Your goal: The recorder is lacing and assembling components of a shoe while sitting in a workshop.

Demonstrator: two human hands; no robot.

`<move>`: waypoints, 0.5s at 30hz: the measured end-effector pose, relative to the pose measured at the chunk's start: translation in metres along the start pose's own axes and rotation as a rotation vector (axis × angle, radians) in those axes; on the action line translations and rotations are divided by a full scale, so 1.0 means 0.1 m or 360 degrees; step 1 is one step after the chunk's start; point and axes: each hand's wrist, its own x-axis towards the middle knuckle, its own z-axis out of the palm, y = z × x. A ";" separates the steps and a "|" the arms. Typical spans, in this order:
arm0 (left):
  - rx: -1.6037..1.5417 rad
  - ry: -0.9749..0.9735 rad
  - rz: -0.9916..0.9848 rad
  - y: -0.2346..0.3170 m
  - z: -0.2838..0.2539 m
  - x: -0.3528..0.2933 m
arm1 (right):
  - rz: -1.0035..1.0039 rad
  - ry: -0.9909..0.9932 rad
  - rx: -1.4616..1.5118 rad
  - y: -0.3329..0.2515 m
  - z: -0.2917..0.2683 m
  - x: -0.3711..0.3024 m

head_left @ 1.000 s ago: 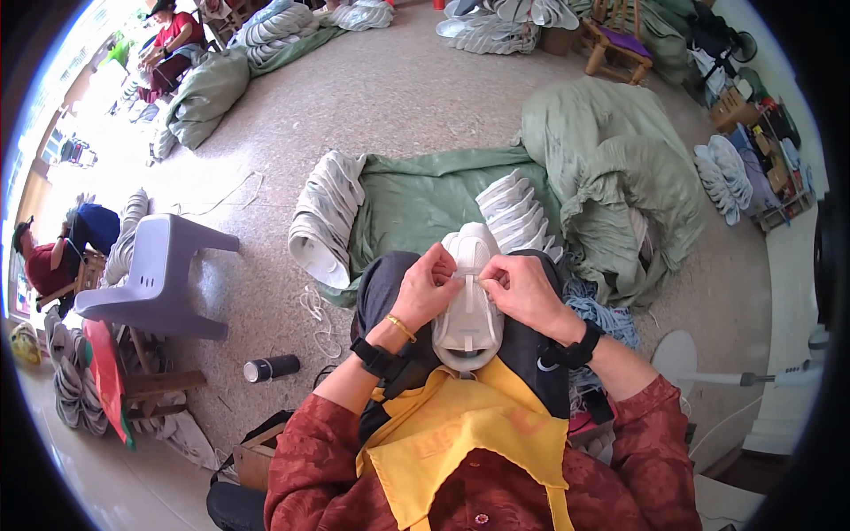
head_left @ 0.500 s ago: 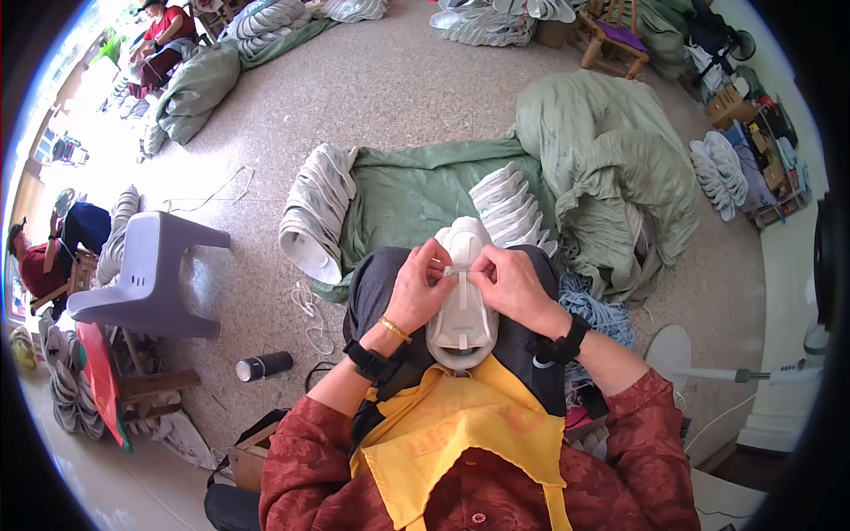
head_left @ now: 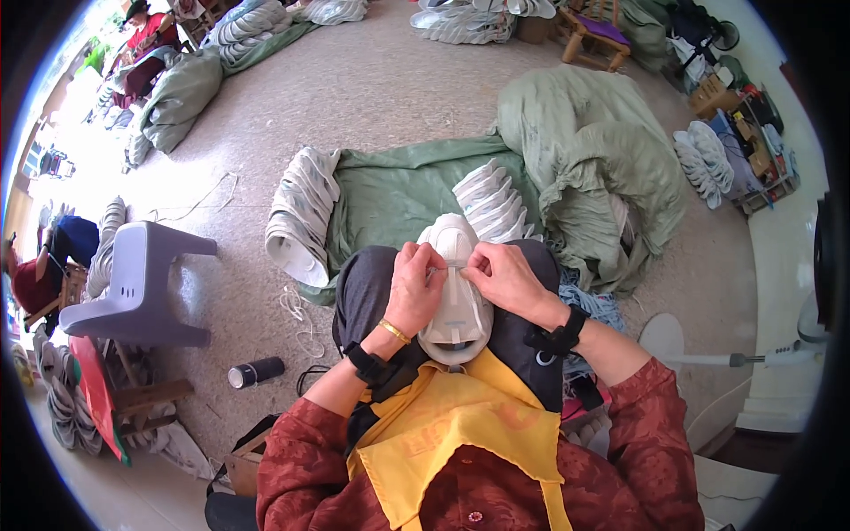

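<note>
A white shoe upper (head_left: 456, 323) lies across my lap, its toe pointing away from me and its heel opening toward my yellow apron (head_left: 460, 416). Over its lacing area, both hands meet with bent fingers. My left hand (head_left: 413, 288) pinches at the left edge, and my right hand (head_left: 500, 276) pinches at the right edge. A thin pale shoelace (head_left: 454, 265) seems to run between the fingertips; its ends are hidden by the fingers. Just beyond the toe, a stack of nested white shoe uppers (head_left: 491, 203) rests on green cloth (head_left: 398, 190).
Another stack of uppers (head_left: 301, 212) stands at the cloth's left end. A bulging green sack (head_left: 593, 159) sits to the right, above blue laces (head_left: 593, 305). Leftward are a grey plastic chair (head_left: 137, 288) and a dark bottle (head_left: 256, 372). Other people sit at far left.
The whole view has shifted slightly, so the surroundings appear farther left. Both hands keep pinching over the upper, with the right fingertips shifted a little.
</note>
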 end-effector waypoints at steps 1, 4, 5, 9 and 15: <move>-0.0007 -0.0005 0.0005 -0.01 0.02 0.00 | 0.0005 0.0006 -0.0006 0.01 0.00 -0.01; 0.0032 0.0047 0.0095 0.03 0.08 0.00 | -0.0060 0.0020 -0.0149 0.03 -0.01 -0.04; 0.0053 0.0085 0.0120 0.03 0.10 0.00 | -0.0070 0.0006 -0.0150 0.03 -0.03 -0.03; 0.0160 0.0155 0.0211 0.04 0.13 -0.01 | -0.0017 -0.0020 -0.0031 0.02 -0.04 -0.06; -0.0054 -0.0034 0.0084 0.03 0.05 -0.01 | 0.0096 -0.0187 0.0022 -0.03 -0.13 0.02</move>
